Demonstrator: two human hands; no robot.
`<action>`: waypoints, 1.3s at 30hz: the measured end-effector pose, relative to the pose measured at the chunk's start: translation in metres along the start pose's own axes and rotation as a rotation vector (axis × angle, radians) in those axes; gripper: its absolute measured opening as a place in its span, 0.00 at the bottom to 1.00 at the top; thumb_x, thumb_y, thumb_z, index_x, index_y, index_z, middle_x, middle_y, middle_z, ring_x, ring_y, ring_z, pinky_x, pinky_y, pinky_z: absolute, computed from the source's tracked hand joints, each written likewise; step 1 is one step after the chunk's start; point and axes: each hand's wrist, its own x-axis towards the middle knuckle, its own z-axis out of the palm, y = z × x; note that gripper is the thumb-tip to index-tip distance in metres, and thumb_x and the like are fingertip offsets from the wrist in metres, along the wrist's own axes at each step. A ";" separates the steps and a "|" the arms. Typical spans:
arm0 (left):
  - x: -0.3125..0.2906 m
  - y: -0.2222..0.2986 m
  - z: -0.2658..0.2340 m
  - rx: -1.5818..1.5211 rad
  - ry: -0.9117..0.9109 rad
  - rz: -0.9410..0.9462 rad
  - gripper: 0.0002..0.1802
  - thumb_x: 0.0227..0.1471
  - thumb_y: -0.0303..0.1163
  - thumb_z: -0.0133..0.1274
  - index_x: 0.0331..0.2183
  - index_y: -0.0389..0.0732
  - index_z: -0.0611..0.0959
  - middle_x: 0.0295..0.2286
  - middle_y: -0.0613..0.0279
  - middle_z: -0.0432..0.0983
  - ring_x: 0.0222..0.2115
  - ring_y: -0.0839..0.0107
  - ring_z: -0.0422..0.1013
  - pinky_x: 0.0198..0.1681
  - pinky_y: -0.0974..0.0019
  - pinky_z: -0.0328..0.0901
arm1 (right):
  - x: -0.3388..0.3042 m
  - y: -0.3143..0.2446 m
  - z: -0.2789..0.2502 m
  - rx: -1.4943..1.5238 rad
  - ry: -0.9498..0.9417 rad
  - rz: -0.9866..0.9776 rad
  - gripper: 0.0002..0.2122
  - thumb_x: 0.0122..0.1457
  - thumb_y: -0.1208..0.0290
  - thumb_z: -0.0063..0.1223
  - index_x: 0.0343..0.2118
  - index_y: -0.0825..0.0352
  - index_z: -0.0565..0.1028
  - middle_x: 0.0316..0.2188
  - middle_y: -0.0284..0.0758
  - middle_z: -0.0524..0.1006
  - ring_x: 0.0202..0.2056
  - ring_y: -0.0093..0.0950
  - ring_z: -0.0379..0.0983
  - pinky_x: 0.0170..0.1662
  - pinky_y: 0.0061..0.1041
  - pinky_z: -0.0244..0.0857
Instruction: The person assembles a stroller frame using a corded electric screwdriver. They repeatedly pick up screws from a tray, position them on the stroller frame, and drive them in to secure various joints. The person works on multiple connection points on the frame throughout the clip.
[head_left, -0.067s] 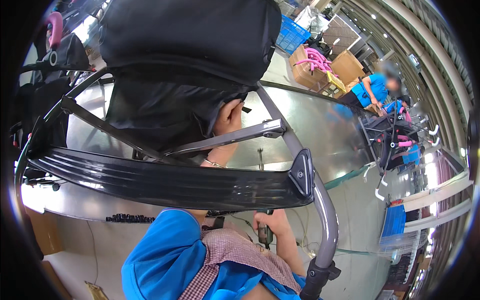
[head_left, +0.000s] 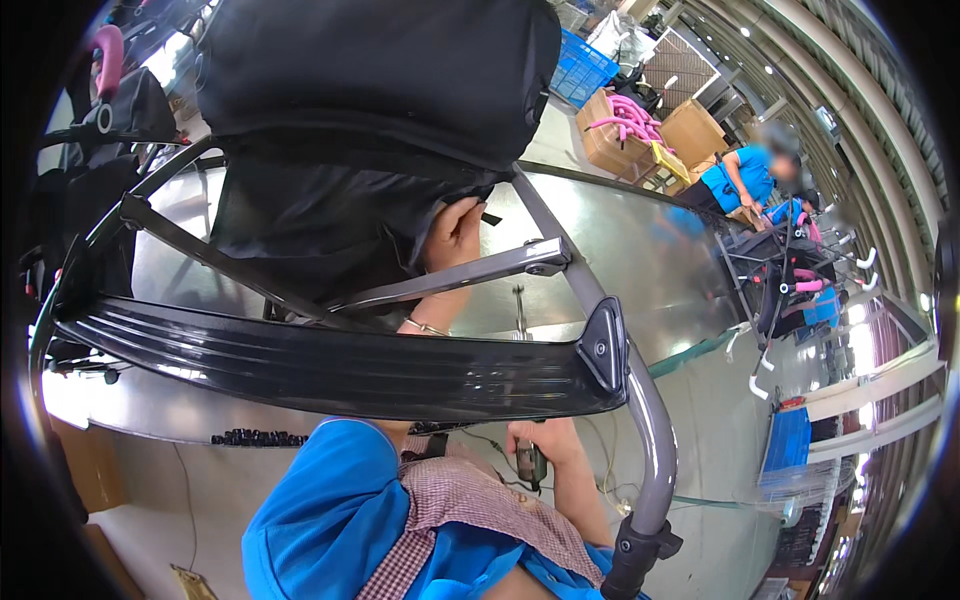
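A stroller-like frame of grey tubes (head_left: 655,440) stands in front of me, with black seat fabric (head_left: 320,205) hung on it. A wide, ribbed black plastic bar (head_left: 350,370) crosses it close to me. My left hand (head_left: 455,240) reaches behind this bar and pinches the right edge of the lower fabric, fingers curled partly out of sight. Below the bar, my right hand (head_left: 540,438) is wrapped around a dark green power screwdriver (head_left: 531,466). Its long bit (head_left: 519,308) shows above the bar, pointing up and away, apart from the fabric.
A shiny metal worktable (head_left: 620,240) lies under the frame. Another frame with a pink handle (head_left: 108,65) crowds the left. Far right, a co-worker in blue (head_left: 750,175) stands by more frames. Behind are a carton of pink tubes (head_left: 635,120) and a blue crate (head_left: 583,68). Cables trail across the floor.
The screwdriver and its bit have shifted very slightly up and away. My left hand keeps its place on the fabric.
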 end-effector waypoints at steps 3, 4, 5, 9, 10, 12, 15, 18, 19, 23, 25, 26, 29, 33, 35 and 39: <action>0.014 0.009 -0.008 -0.087 -0.093 -0.198 0.07 0.48 0.26 0.61 0.31 0.35 0.83 0.27 0.62 0.77 0.29 0.72 0.72 0.34 0.71 0.65 | 0.024 -0.025 -0.003 0.049 0.028 0.058 0.22 0.50 0.69 0.63 0.46 0.71 0.69 0.28 0.37 0.76 0.24 0.27 0.74 0.26 0.25 0.68; 0.016 0.003 -0.007 -0.158 -0.066 -0.137 0.06 0.48 0.26 0.60 0.31 0.34 0.82 0.26 0.62 0.77 0.28 0.73 0.72 0.33 0.72 0.65 | 0.035 -0.033 -0.002 0.033 0.023 0.044 0.23 0.49 0.68 0.64 0.47 0.70 0.69 0.28 0.37 0.76 0.25 0.27 0.74 0.27 0.25 0.68; 0.014 0.003 -0.004 -0.141 -0.093 -0.142 0.06 0.49 0.25 0.60 0.31 0.34 0.82 0.26 0.62 0.77 0.27 0.73 0.72 0.33 0.72 0.65 | 0.045 -0.038 -0.005 0.017 0.035 0.027 0.24 0.49 0.68 0.64 0.48 0.70 0.68 0.29 0.37 0.75 0.25 0.27 0.74 0.27 0.24 0.68; 0.020 0.009 -0.009 -0.042 -0.155 -0.050 0.05 0.51 0.25 0.58 0.31 0.33 0.79 0.26 0.59 0.76 0.26 0.71 0.72 0.33 0.71 0.66 | 0.076 -0.050 -0.002 -0.067 0.032 -0.075 0.28 0.49 0.67 0.65 0.51 0.70 0.66 0.29 0.36 0.75 0.27 0.25 0.73 0.30 0.23 0.67; 0.020 0.007 -0.009 -0.050 -0.173 -0.057 0.05 0.51 0.25 0.57 0.31 0.33 0.79 0.26 0.58 0.76 0.26 0.70 0.72 0.34 0.71 0.66 | 0.080 -0.050 -0.001 -0.075 0.034 -0.088 0.29 0.48 0.67 0.65 0.52 0.69 0.65 0.29 0.36 0.75 0.27 0.25 0.73 0.30 0.23 0.67; 0.023 0.003 -0.010 -0.062 -0.216 -0.074 0.05 0.51 0.24 0.57 0.31 0.33 0.78 0.26 0.58 0.77 0.27 0.70 0.72 0.34 0.70 0.66 | 0.085 -0.050 0.003 -0.091 0.038 -0.104 0.31 0.48 0.66 0.65 0.54 0.69 0.64 0.30 0.35 0.75 0.28 0.24 0.73 0.31 0.22 0.67; 0.026 0.000 -0.011 -0.069 -0.233 -0.045 0.05 0.51 0.22 0.57 0.31 0.33 0.78 0.26 0.57 0.77 0.27 0.70 0.72 0.34 0.70 0.66 | 0.089 -0.047 0.005 -0.098 0.046 -0.114 0.34 0.47 0.65 0.66 0.57 0.68 0.62 0.30 0.35 0.75 0.29 0.23 0.73 0.33 0.21 0.67; 0.027 -0.003 -0.011 -0.154 -0.296 -0.149 0.04 0.52 0.21 0.57 0.31 0.32 0.78 0.26 0.62 0.76 0.27 0.77 0.71 0.34 0.73 0.66 | 0.093 -0.048 0.004 -0.091 0.041 -0.111 0.37 0.47 0.65 0.66 0.59 0.68 0.61 0.31 0.34 0.74 0.30 0.22 0.73 0.35 0.20 0.67; 0.027 -0.004 -0.011 -0.196 -0.317 -0.186 0.04 0.52 0.21 0.57 0.31 0.33 0.78 0.25 0.63 0.76 0.28 0.79 0.71 0.34 0.74 0.66 | 0.094 -0.048 0.001 -0.093 0.025 -0.113 0.38 0.46 0.64 0.67 0.60 0.67 0.60 0.31 0.34 0.74 0.31 0.22 0.72 0.35 0.20 0.67; 0.034 -0.007 -0.017 -0.434 -0.381 -0.327 0.02 0.55 0.19 0.53 0.33 0.32 0.77 0.27 0.67 0.75 0.29 0.83 0.69 0.34 0.79 0.65 | 0.098 -0.063 0.004 -0.031 -0.031 -0.054 0.41 0.44 0.64 0.69 0.61 0.65 0.59 0.30 0.33 0.73 0.31 0.21 0.71 0.36 0.19 0.66; 0.036 -0.007 -0.020 -0.452 -0.410 -0.335 0.02 0.56 0.19 0.52 0.34 0.32 0.77 0.28 0.68 0.74 0.29 0.84 0.68 0.34 0.80 0.65 | 0.098 -0.067 0.004 -0.012 -0.034 -0.016 0.41 0.43 0.63 0.70 0.61 0.64 0.59 0.30 0.33 0.73 0.31 0.20 0.71 0.36 0.18 0.65; 0.036 -0.008 -0.020 -0.486 -0.414 -0.357 0.02 0.56 0.19 0.53 0.34 0.32 0.77 0.27 0.68 0.74 0.29 0.84 0.68 0.34 0.80 0.65 | 0.098 -0.065 0.004 0.003 -0.009 -0.023 0.41 0.43 0.63 0.70 0.61 0.65 0.59 0.30 0.33 0.73 0.31 0.20 0.71 0.35 0.19 0.65; 0.034 -0.011 -0.017 -0.533 -0.410 -0.346 0.02 0.56 0.20 0.54 0.33 0.33 0.77 0.27 0.69 0.73 0.29 0.84 0.68 0.34 0.80 0.64 | 0.097 -0.054 0.005 0.048 0.045 -0.046 0.41 0.44 0.59 0.69 0.60 0.67 0.60 0.29 0.33 0.73 0.29 0.20 0.70 0.33 0.19 0.65; 0.032 -0.016 -0.014 -0.532 -0.356 -0.261 0.02 0.55 0.20 0.55 0.32 0.33 0.77 0.26 0.70 0.73 0.28 0.84 0.67 0.33 0.80 0.63 | 0.092 -0.065 0.013 0.230 -0.037 -0.037 0.43 0.47 0.46 0.66 0.59 0.70 0.60 0.26 0.33 0.72 0.25 0.18 0.68 0.28 0.18 0.63; 0.032 -0.018 -0.015 -0.490 -0.346 -0.240 0.02 0.55 0.20 0.55 0.31 0.34 0.77 0.25 0.70 0.73 0.27 0.85 0.67 0.32 0.80 0.63 | 0.090 -0.075 0.020 0.329 -0.095 -0.021 0.44 0.48 0.41 0.62 0.59 0.70 0.61 0.25 0.33 0.71 0.23 0.18 0.67 0.26 0.18 0.61; 0.029 -0.018 -0.013 -0.481 -0.317 -0.267 0.02 0.54 0.20 0.55 0.29 0.34 0.78 0.24 0.70 0.74 0.25 0.85 0.66 0.30 0.80 0.62 | 0.091 -0.082 0.033 0.319 -0.059 0.004 0.42 0.51 0.38 0.56 0.58 0.70 0.63 0.24 0.32 0.72 0.23 0.18 0.68 0.26 0.19 0.63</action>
